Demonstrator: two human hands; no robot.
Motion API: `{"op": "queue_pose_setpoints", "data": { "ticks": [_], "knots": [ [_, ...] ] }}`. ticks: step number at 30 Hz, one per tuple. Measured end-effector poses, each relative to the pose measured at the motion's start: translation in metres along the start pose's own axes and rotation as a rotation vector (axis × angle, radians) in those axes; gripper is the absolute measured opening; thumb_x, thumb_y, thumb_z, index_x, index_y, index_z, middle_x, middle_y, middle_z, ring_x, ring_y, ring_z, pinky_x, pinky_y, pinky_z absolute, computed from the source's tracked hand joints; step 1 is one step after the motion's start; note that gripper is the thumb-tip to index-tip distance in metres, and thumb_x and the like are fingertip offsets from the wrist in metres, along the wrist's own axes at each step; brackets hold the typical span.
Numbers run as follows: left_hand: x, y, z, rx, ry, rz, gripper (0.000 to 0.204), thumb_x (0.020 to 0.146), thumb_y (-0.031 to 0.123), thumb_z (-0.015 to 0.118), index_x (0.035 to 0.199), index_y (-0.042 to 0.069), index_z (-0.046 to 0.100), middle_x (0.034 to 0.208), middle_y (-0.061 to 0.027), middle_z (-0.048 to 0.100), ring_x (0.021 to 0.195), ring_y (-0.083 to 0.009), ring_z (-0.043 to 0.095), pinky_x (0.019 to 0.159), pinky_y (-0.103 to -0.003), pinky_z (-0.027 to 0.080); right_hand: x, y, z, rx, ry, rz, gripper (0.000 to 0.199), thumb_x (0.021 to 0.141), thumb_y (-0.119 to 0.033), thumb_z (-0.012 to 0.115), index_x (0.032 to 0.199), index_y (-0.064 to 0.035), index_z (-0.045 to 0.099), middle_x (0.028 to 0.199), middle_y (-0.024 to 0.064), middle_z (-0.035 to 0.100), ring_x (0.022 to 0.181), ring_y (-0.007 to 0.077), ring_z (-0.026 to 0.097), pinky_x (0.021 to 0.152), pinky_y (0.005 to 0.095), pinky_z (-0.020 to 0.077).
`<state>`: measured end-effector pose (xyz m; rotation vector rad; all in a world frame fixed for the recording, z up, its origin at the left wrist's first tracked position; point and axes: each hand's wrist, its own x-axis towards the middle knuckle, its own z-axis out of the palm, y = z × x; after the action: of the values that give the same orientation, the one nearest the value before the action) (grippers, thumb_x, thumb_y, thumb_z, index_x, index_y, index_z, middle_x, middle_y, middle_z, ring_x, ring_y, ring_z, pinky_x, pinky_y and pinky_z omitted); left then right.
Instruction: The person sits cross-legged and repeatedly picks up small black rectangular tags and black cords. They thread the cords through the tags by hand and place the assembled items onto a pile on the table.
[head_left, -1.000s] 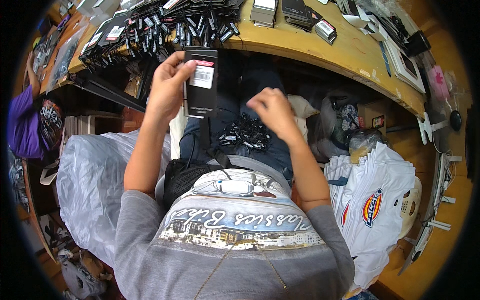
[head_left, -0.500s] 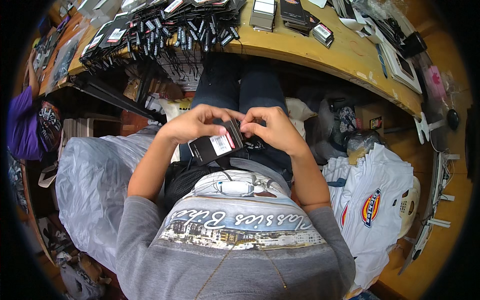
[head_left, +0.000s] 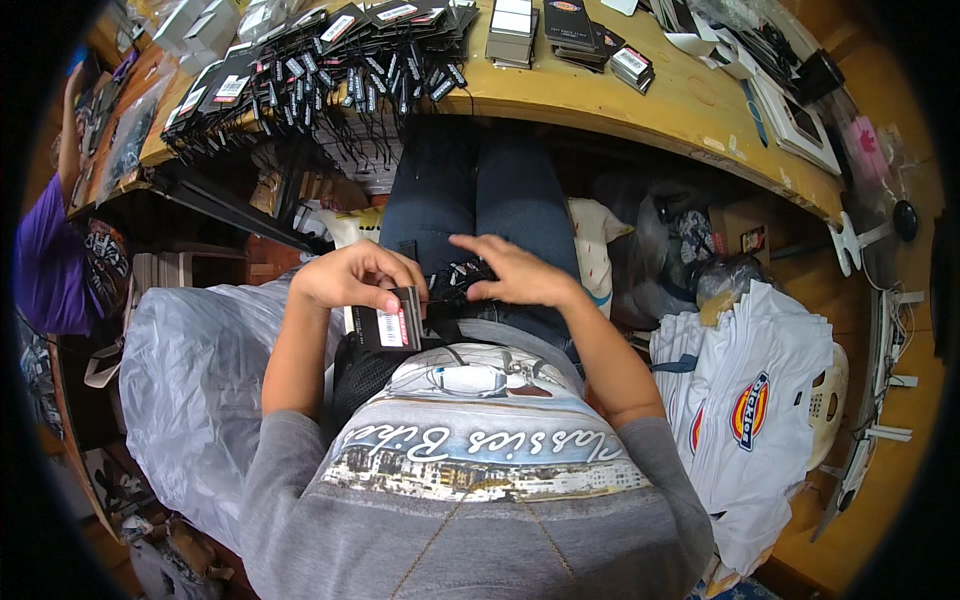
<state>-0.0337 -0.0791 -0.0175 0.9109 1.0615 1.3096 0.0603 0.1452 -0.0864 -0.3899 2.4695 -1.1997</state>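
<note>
Hands have dropped to the lap: left hand (head_left: 350, 277) grips a black tag (head_left: 388, 322), right hand (head_left: 512, 272) open on cords (head_left: 462, 280).

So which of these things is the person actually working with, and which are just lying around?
In use:
- left hand holding a black hang tag
- right hand on the bundle of black strings in the lap

Lying about:
- rows of finished tags on the wooden table
- white shirts
- clear plastic bag

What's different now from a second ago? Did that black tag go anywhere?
The left hand brought the black tag down from in front of the table edge to the lap and still grips it. The right hand stayed low by the black cords. The tags on the wooden table lie unchanged.
</note>
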Motion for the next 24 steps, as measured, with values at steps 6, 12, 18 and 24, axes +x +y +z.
{"op": "queue_pose_setpoints", "data": {
  "ticks": [6, 12, 18, 24],
  "knots": [
    [-0.014, 0.005, -0.009, 0.028, 0.089, 0.077, 0.017, 0.068, 0.007, 0.064, 0.077, -0.007, 0.058, 0.086, -0.0172, 0.055, 0.075, -0.0183, 0.055, 0.063, -0.023, 0.044, 0.008, -0.02, 0.023, -0.22, -0.072, 0.131, 0.048, 0.068, -0.024, 0.061, 0.113, -0.0137, 0.045, 0.115, 0.0184, 0.039, 0.1, 0.0331, 0.045, 0.082, 0.0345, 0.0385],
    [-0.013, -0.001, -0.012, -0.014, 0.205, 0.09, 0.02, 0.066, 0.01, 0.066, 0.076, -0.006, 0.058, 0.084, -0.0148, 0.056, 0.077, -0.0172, 0.054, 0.067, -0.024, 0.043, 0.016, 0.018, 0.029, 0.074, 0.214, -0.143, 0.031, 0.063, -0.011, 0.06, 0.093, -0.0051, 0.055, 0.086, 0.0172, 0.057, 0.08, 0.0279, 0.057, 0.071, 0.0313, 0.0436],
    [0.013, -0.008, -0.015, -0.19, 0.453, 0.053, 0.029, 0.069, 0.012, 0.065, 0.089, -0.006, 0.054, 0.081, -0.0093, 0.058, 0.07, -0.0121, 0.057, 0.064, -0.022, 0.046, 0.011, 0.024, 0.012, 0.842, 0.39, 0.151, 0.031, 0.068, -0.005, 0.06, 0.097, 0.0025, 0.052, 0.082, 0.0049, 0.057, 0.073, 0.0095, 0.052, 0.068, 0.0209, 0.0424],
    [0.039, 0.008, -0.012, -0.207, 0.45, 0.137, 0.025, 0.072, 0.011, 0.061, 0.091, -0.004, 0.054, 0.081, -0.0073, 0.059, 0.073, -0.0107, 0.057, 0.068, -0.022, 0.046, -0.017, 0.009, -0.018, 1.242, 0.44, 0.133, 0.031, 0.072, -0.002, 0.056, 0.102, 0.0016, 0.047, 0.088, 0.0074, 0.056, 0.078, 0.0128, 0.056, 0.068, 0.0236, 0.047]
  ]
}}
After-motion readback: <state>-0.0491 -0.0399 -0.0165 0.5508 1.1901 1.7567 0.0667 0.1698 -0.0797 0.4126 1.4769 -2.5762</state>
